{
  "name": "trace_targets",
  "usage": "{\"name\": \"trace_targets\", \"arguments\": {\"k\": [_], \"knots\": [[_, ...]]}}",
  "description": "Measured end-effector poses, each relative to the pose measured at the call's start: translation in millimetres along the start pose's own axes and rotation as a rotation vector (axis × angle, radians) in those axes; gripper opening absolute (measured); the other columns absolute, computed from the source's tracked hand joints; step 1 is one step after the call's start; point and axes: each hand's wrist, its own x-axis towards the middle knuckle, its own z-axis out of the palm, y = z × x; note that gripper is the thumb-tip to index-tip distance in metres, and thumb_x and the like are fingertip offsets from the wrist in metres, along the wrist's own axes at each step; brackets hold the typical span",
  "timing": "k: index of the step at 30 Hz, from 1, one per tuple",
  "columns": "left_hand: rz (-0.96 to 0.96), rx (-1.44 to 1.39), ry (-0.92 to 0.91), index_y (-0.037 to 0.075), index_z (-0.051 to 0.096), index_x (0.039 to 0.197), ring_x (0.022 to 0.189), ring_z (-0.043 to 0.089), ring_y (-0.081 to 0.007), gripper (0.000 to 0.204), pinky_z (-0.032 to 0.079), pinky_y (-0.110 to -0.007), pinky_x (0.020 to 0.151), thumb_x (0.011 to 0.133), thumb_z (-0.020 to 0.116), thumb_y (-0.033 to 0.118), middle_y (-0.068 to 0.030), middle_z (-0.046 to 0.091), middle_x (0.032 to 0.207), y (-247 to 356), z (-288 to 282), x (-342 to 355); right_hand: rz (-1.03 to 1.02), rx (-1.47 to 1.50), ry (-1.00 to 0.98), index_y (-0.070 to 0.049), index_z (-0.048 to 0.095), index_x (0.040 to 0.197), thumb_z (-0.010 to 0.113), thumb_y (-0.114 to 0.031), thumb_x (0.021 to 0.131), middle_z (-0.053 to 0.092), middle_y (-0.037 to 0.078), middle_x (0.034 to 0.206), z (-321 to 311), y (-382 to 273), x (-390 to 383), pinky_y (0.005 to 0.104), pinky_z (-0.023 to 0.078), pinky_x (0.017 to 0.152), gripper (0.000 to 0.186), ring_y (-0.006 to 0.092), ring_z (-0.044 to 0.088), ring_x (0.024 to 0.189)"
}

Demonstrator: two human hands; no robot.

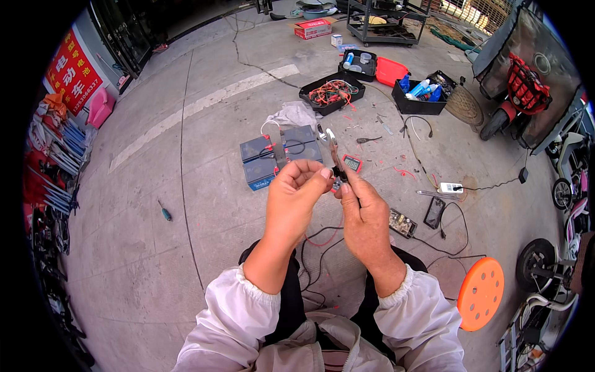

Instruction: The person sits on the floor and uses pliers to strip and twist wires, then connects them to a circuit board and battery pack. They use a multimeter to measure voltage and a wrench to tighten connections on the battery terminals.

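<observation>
Both hands meet in front of me. My left hand (291,208) pinches at a small black piece (336,172), its fingertips curled. My right hand (362,223) is closed round a long metal tool that looks like pliers (333,144), its jaws pointing away from me; the exact grip is partly hidden. Just beyond are blue-grey batteries (259,167) linked by leads, and a red-cased meter (352,162) lies to the right. Loose black and red wires (316,235) run on the ground between my legs.
Toolboxes (418,104), a tray of leads (331,98) and a cart (384,31) stand ahead. Right are a power strip (450,187), opened charger (403,223), black device (434,212), orange stool (481,288) and scooters (536,270). A screwdriver (165,212) lies left, near stacked goods (52,155).
</observation>
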Motion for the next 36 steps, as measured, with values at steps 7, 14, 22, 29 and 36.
{"name": "trace_targets", "arguments": {"k": [7, 14, 22, 29, 36], "knots": [[0.012, 0.044, -0.041, -0.002, 0.065, 0.099, 0.082, 0.066, -0.0141, 0.012, 0.054, -0.029, 0.079, 0.089, 0.067, 0.005, -0.0079, 0.068, 0.093, -4, -1, 0, 0.008, 0.006, -0.039, 0.0, 0.057, 0.129, 0.051, -0.009, 0.097, 0.065, 0.02, 0.1, 0, -4, 0, 0.0354, 0.051, 0.076, 0.033, 0.0272, 0.066, 0.089], [-0.015, 0.106, -0.034, -0.001, 0.065, 0.096, 0.08, 0.065, -0.0133, 0.01, 0.054, -0.028, 0.077, 0.09, 0.066, 0.006, -0.0074, 0.068, 0.089, -3, -6, 0, 0.196, 0.059, -0.026, 0.003, 0.06, 0.104, 0.054, -0.012, 0.098, 0.065, 0.007, 0.079, 0, -8, -2, 0.0251, 0.048, 0.064, 0.017, 0.0099, 0.058, 0.069], [-0.129, -0.003, -0.136, 0.001, 0.065, 0.093, 0.078, 0.065, -0.0137, 0.01, 0.054, -0.028, 0.076, 0.091, 0.066, 0.011, -0.0067, 0.068, 0.086, 3, -10, 1, 0.592, 0.908, -0.234, -0.003, 0.058, 0.096, 0.057, -0.011, 0.095, 0.055, 0.0, 0.07, -23, -13, 8, 0.0214, 0.037, 0.048, 0.009, 0.0057, 0.045, 0.053], [-0.135, -0.072, -0.191, 0.002, 0.066, 0.093, 0.079, 0.066, -0.0158, 0.008, 0.056, -0.029, 0.077, 0.089, 0.067, 0.009, -0.006, 0.068, 0.087, 12, -22, 3, 0.534, 0.97, -0.346, -0.003, 0.058, 0.105, 0.057, -0.013, 0.096, 0.058, 0.001, 0.074, -35, -18, 10, 0.0212, 0.038, 0.047, 0.014, 0.0057, 0.047, 0.053], [-0.094, -0.011, -0.18, 0.001, 0.066, 0.091, 0.075, 0.067, -0.0162, 0.007, 0.057, -0.031, 0.077, 0.087, 0.068, 0.006, -0.0054, 0.067, 0.084, 13, -24, 2, 0.475, 0.437, -0.299, -0.001, 0.061, 0.101, 0.057, -0.019, 0.098, 0.058, 0.0, 0.076, -27, 7, 2, 0.0201, 0.04, 0.059, 0.018, 0.0052, 0.049, 0.066]]}}
